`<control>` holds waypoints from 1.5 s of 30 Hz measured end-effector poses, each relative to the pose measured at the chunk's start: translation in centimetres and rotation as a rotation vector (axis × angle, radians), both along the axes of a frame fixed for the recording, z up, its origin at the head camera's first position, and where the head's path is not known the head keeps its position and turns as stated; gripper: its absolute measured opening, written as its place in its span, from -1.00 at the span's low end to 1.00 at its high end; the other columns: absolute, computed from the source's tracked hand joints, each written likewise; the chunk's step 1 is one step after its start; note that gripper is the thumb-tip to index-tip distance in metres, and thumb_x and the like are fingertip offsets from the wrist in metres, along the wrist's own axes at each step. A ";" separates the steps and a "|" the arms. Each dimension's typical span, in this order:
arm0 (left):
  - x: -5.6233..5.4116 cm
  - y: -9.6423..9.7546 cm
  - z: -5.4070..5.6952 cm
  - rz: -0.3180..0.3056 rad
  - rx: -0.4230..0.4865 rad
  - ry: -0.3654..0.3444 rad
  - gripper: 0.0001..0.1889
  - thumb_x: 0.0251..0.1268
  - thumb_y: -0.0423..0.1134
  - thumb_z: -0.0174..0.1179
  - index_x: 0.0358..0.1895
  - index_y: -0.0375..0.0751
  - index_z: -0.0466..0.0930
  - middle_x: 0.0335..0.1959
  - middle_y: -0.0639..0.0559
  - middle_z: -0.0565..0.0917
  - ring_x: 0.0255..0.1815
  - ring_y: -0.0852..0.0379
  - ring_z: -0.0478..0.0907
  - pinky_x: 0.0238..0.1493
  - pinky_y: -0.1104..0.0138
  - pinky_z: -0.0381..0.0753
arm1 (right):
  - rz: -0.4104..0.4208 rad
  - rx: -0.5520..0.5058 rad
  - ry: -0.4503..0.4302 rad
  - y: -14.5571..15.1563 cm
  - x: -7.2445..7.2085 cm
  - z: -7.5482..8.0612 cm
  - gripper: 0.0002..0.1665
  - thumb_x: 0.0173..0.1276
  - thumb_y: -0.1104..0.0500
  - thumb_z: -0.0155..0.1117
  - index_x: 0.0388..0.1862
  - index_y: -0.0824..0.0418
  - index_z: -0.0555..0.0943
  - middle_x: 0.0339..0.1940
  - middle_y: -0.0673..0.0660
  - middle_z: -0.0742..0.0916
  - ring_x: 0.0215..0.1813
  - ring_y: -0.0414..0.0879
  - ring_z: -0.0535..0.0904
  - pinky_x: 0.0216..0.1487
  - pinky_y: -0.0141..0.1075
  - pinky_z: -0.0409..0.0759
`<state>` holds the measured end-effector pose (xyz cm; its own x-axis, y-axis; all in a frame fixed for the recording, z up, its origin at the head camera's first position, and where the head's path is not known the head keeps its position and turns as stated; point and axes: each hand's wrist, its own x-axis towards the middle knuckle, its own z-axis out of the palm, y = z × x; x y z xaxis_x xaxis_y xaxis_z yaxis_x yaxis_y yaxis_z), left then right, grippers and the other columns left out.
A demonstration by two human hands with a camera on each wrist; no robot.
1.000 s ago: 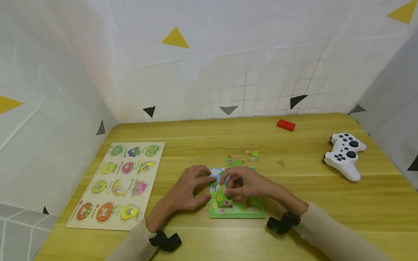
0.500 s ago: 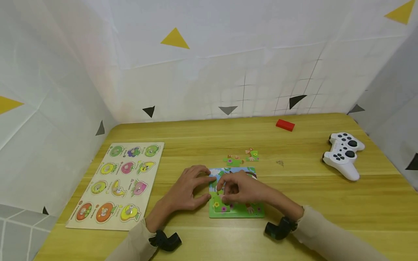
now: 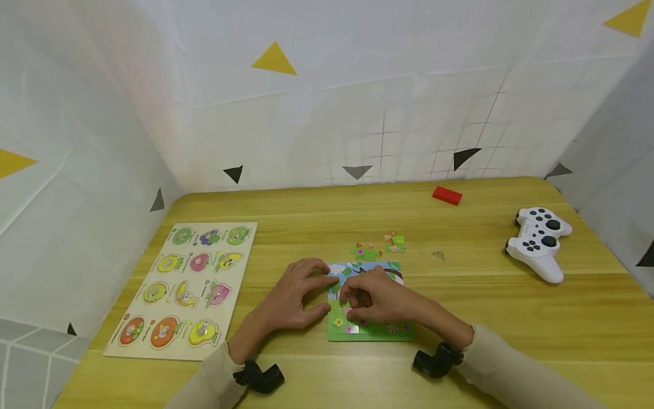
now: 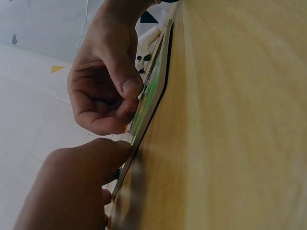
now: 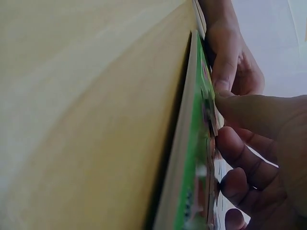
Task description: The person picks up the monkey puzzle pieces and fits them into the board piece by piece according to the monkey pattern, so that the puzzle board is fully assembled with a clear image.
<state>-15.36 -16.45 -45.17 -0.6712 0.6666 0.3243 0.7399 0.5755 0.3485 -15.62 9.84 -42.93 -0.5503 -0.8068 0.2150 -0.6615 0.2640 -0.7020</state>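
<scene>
A small jigsaw puzzle board (image 3: 370,337) with a green rim lies flat on the table. At its lower left corner sits a green jigsaw piece (image 3: 346,325) with yellow and pink flowers. My right hand (image 3: 380,296) reaches over the board, fingers curled, and pinches this piece by its upper part; the fingertips hide part of it. My left hand (image 3: 295,296) rests on the table at the board's left side, its thumb and index fingertips touching the edge. Two loose jigsaw pieces lie behind the board: a green one (image 3: 367,253) and one with a monkey's face (image 3: 394,241).
A wooden fruit puzzle board (image 3: 232,292) with knobbed pieces lies to the left. On the right stands a white game controller (image 3: 539,244). A red block (image 3: 447,196) is near the table's back edge, in front of a white cloth wall.
My right hand has lowered the green piece from above the board into its lower left corner, moving slightly left and toward me. The left hand has stayed in place.
</scene>
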 end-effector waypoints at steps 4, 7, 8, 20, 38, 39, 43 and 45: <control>0.0 0.0 0.0 -0.001 0.001 0.001 -0.52 0.30 0.08 0.25 0.26 0.12 0.65 0.24 0.08 0.53 0.42 0.09 0.35 0.41 -0.05 0.31 | -0.024 0.029 0.013 0.1 0.1 0.2 -0.81 0.28 0.17 0.52 -0.17 0.13 0.69 -0.48 -0.12 0.68 -0.53 -0.41 0.46 -0.39 -0.40 0.52; 0.1 0.0 -0.1 -0.002 0.002 0.002 -0.52 0.29 0.08 0.25 0.27 0.11 0.65 0.24 0.07 0.53 0.42 0.09 0.35 0.40 -0.05 0.32 | -0.052 0.055 0.055 0.2 0.3 0.5 -0.70 0.17 0.01 0.61 -0.19 0.04 0.70 -0.47 -0.15 0.66 -0.49 -0.34 0.48 -0.01 -0.03 0.50; 0.1 0.0 -0.1 -0.002 0.002 0.001 -0.52 0.29 0.08 0.25 0.27 0.11 0.65 0.24 0.07 0.53 0.42 0.09 0.35 0.41 -0.05 0.31 | -0.059 0.064 0.074 0.2 0.4 0.5 -0.66 0.12 -0.05 0.63 -0.20 0.01 0.70 -0.45 -0.16 0.66 -0.46 -0.32 0.49 0.01 0.05 0.42; 0.3 0.1 -0.2 -0.002 -0.002 -0.012 -0.52 0.30 0.08 0.25 0.27 0.11 0.65 0.24 0.06 0.54 0.43 0.09 0.35 0.42 -0.05 0.31 | -0.090 0.170 0.213 0.5 0.9 0.7 -0.58 -0.01 -0.28 0.64 -0.24 -0.17 0.73 -0.30 -0.18 0.63 -0.28 -0.27 0.41 -0.12 -0.24 0.11; 0.1 0.0 -0.2 -0.004 -0.007 0.002 -0.50 0.29 0.10 0.25 0.27 0.12 0.64 0.24 0.06 0.54 0.42 0.09 0.36 0.40 -0.04 0.33 | -0.115 0.194 0.190 0.0 1.3 1.0 -0.59 -0.02 -0.23 0.66 -0.25 -0.15 0.73 -0.34 -0.14 0.62 -0.28 -0.26 0.39 -0.12 -0.24 0.12; 0.1 0.0 -0.2 -0.004 -0.010 0.002 -0.50 0.29 0.11 0.25 0.28 0.12 0.64 0.24 0.06 0.54 0.42 0.09 0.36 0.40 -0.04 0.33 | -0.115 0.195 0.189 0.1 1.2 1.0 -0.59 -0.02 -0.23 0.66 -0.24 -0.15 0.73 -0.34 -0.14 0.62 -0.28 -0.26 0.39 -0.12 -0.23 0.12; 0.0 0.1 0.1 -0.005 -0.012 -0.003 -0.47 0.27 0.15 0.27 0.28 0.11 0.64 0.24 0.05 0.54 0.42 0.09 0.35 0.40 -0.04 0.32 | -0.110 0.196 0.186 0.1 1.1 1.0 -0.59 0.00 -0.25 0.64 -0.23 -0.15 0.73 -0.32 -0.15 0.62 -0.27 -0.26 0.39 -0.11 -0.22 0.13; 0.0 0.1 0.2 -0.005 -0.012 -0.004 -0.47 0.27 0.16 0.27 0.28 0.10 0.64 0.24 0.05 0.54 0.42 0.08 0.35 0.40 -0.04 0.32 | -0.107 0.195 0.187 0.1 1.0 1.1 -0.59 0.02 -0.25 0.63 -0.23 -0.15 0.73 -0.32 -0.15 0.62 -0.27 -0.26 0.39 -0.10 -0.21 0.13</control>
<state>-15.39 -16.38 -44.95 -0.6692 0.6737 0.3135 0.7413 0.5763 0.3440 -14.62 9.94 -41.83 -0.6002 -0.7822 0.1673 -0.7355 0.4576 -0.4996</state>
